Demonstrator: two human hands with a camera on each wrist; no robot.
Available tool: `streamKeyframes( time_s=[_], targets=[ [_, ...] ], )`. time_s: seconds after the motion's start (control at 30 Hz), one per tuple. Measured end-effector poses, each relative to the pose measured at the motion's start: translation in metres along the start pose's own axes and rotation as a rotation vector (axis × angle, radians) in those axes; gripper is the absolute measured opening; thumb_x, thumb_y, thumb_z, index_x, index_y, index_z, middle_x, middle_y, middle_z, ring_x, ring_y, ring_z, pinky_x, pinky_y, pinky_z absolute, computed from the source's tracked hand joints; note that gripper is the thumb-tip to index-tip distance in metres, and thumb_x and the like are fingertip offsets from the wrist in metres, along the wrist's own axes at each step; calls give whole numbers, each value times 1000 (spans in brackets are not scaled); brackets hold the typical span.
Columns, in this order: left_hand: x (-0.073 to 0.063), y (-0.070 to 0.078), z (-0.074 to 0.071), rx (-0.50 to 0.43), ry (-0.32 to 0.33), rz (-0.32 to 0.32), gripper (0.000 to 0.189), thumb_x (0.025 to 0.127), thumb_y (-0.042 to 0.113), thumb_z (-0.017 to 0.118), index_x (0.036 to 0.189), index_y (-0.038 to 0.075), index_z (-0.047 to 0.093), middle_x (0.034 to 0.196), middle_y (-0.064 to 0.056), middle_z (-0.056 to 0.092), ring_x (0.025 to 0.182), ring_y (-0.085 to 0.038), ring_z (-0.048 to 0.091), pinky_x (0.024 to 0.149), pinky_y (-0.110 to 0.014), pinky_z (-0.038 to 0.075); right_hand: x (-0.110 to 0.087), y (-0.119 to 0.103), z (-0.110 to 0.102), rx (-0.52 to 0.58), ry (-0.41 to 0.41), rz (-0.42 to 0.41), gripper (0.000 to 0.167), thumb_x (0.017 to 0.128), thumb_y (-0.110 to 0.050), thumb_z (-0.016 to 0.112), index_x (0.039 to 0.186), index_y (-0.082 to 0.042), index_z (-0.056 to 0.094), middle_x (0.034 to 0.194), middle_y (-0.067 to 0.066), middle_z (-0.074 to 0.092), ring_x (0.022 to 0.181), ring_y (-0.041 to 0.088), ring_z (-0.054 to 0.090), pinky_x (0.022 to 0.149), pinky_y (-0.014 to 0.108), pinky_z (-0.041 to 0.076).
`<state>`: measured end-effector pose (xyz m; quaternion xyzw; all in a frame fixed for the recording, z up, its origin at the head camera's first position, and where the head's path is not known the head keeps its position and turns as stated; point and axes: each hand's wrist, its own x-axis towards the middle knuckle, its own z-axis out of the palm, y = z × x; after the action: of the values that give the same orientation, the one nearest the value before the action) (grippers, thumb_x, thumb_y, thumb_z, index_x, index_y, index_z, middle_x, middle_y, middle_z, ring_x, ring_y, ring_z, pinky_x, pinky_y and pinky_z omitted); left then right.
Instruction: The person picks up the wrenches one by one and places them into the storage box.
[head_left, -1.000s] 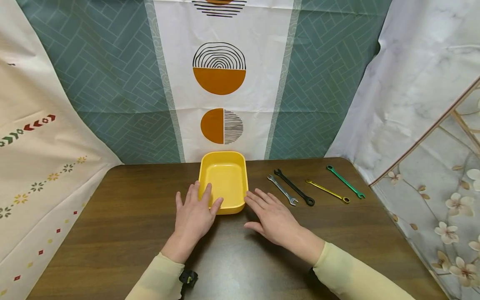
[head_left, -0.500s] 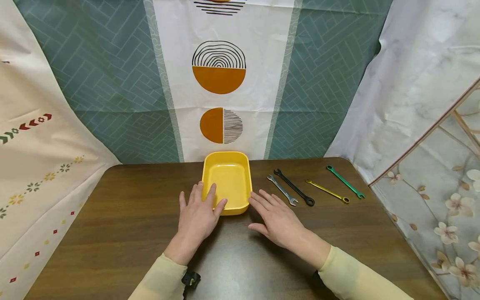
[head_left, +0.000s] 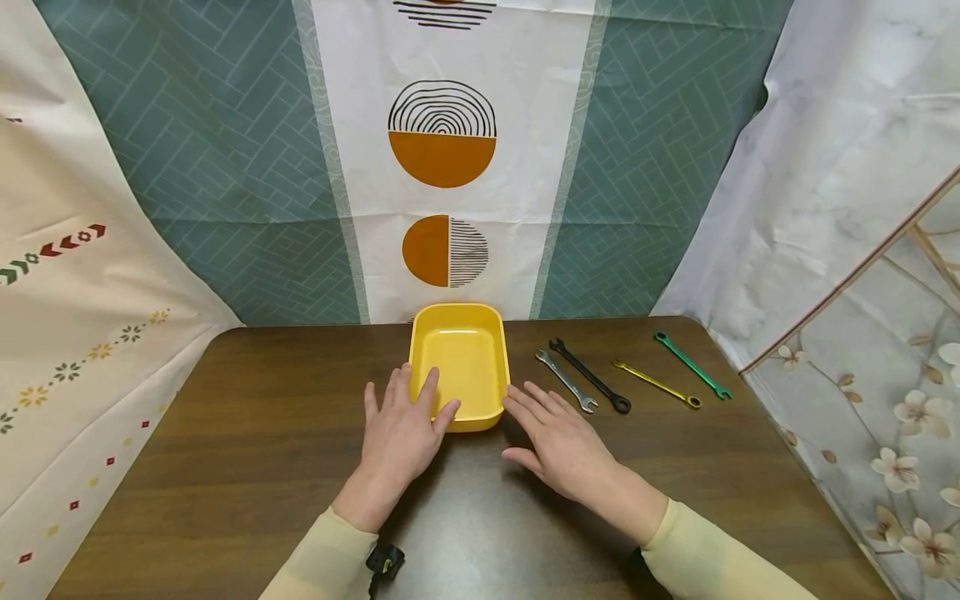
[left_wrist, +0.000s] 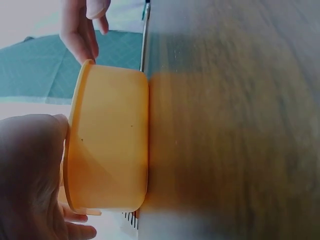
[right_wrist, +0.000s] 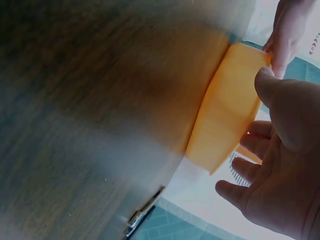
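Observation:
A yellow rectangular tray [head_left: 463,367] stands upright on the table at the far middle, nothing inside it. Over its near left corner lies my left hand [head_left: 401,433], fingers spread and straight, with the thumb by the near rim. At the right wall, my right hand [head_left: 558,437] has its straight fingertips against the near right corner, thumb apart. The left wrist view shows the tray's wall [left_wrist: 107,140] flat down on the wood, the left hand at its rim. In the right wrist view, the right hand's fingers [right_wrist: 260,137] reach alongside the tray.
Right of the tray lie a silver wrench [head_left: 566,381], a black wrench [head_left: 590,375], a yellow wrench [head_left: 657,384] and a green wrench [head_left: 692,365]. Patterned cloth [head_left: 630,167] hangs behind the brown table [head_left: 247,442], with more drapes on both sides.
The yellow tray has slid a little to the right, closer to the silver wrench, and both hands have moved along with it. The wrenches lie as before.

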<state>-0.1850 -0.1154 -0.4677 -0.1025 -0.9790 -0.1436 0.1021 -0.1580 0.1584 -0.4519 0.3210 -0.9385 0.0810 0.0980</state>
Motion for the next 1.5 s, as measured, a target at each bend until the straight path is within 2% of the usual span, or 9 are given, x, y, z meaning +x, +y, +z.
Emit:
streamKeyframes(
  time_s=[0.17,0.43,0.6,0.77,0.9,1.2,1.5],
  targets=[
    [-2,-2,-1,9,28,24,73,112,62,54,166,13,53,167,-33,40,156,-56,37,123,-81,18,-1,0,0,-2,-17,12,77,106,-52,72,164,-6,52,173,11,45,162,36,36,129,56,31],
    [-3,-2,-6,23,35,61,77,109,63,58,167,12,51,162,-32,46,156,-52,40,124,-81,15,-1,1,-2,-5,30,-8,75,104,-50,75,160,-4,56,169,13,50,160,39,40,127,59,35],
    [-2,-7,-9,1,28,38,86,106,65,64,168,7,47,164,-27,48,156,-48,41,125,-80,13,-2,3,-3,-4,26,-14,74,105,-50,74,161,-5,56,169,12,51,161,37,38,127,58,34],
    [0,-14,-9,-26,28,29,93,106,67,62,169,2,42,173,-23,40,161,-46,35,125,-80,13,-2,5,-3,-10,17,-14,72,106,-49,74,161,-7,56,169,10,51,163,34,35,129,57,30],
    [1,-19,-9,-26,9,24,98,106,69,59,170,-1,36,178,-21,32,163,-44,30,125,-79,13,-2,7,-4,-21,20,-26,71,106,-50,73,160,-7,56,168,10,52,163,35,35,129,58,30],
    [1,-22,-10,-24,-60,0,104,106,75,53,171,-2,32,179,-20,27,165,-43,26,128,-74,13,-3,11,-7,-27,25,-45,69,106,-49,73,159,-6,58,166,11,55,161,36,39,129,58,31],
    [2,-21,-8,-26,-85,25,104,106,75,53,172,-2,29,180,-19,26,166,-40,24,130,-71,11,-7,13,-7,-16,21,-40,70,107,-50,72,159,-6,58,167,11,53,160,37,40,128,58,32]
  ],
)
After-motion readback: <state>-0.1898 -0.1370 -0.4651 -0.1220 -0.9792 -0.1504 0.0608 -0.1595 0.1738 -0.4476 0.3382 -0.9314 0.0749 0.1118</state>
